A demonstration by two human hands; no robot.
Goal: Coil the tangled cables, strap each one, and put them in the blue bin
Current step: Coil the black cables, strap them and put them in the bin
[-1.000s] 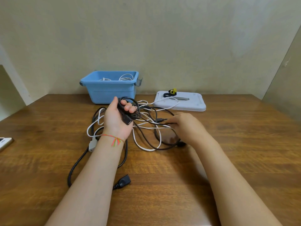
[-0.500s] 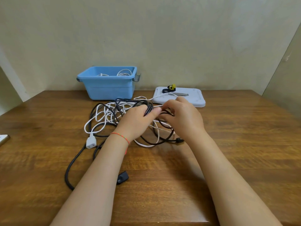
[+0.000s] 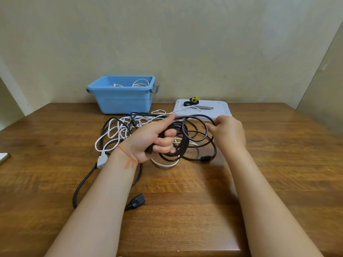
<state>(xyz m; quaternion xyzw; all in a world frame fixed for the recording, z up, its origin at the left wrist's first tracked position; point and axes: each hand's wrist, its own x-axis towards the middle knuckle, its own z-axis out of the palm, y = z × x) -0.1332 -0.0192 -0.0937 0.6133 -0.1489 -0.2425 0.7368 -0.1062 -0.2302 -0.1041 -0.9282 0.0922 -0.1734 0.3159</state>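
Thin black cable [image 3: 187, 138], part-coiled, just in front of blue plastic bin [image 3: 122, 97] w/ loose white cables [image 3: 118, 130]. Left hand [image 3: 156, 140] curled round coil; right hand [image 3: 227, 132] pinching outer loop. Risks: snagging white strands, loops slipping.

Head camera looks forward-down, close over table [image 3: 259, 182].

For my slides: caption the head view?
Left hand grips black cable coil; right hand feeds a loop.
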